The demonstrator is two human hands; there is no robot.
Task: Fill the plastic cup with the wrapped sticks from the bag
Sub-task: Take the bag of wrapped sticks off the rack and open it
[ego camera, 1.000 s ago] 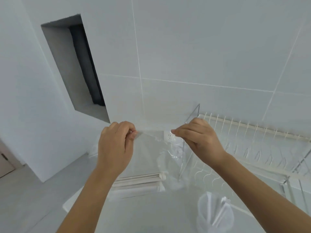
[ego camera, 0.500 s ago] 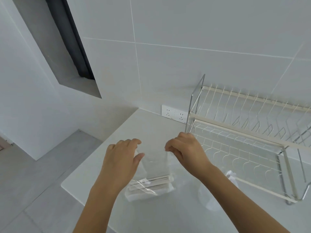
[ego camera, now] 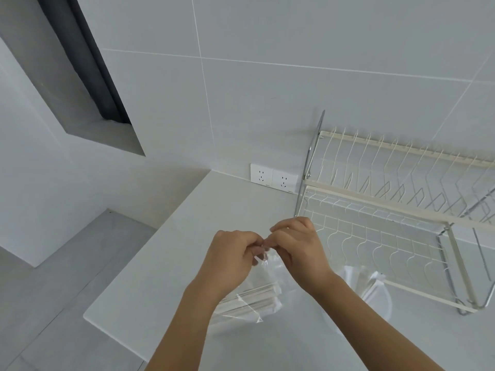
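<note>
Floor (ego camera: 53, 277) lies far left, then the counter (ego camera: 166, 263). Left hand (ego camera: 230, 261) and right hand (ego camera: 297, 253) both pinch the top of the bag (ego camera: 265, 279), fingertips together above it. Wrapped sticks (ego camera: 254, 298) lie at its bottom. To open it well, I think, pull both sides apart gently. The plastic cup (ego camera: 375, 293) stands right, before the dish rack (ego camera: 388, 210).

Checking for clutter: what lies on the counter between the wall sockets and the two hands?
Nothing: in the head view the counter is bare from the wall sockets to both hands, left hand and right hand.
</note>
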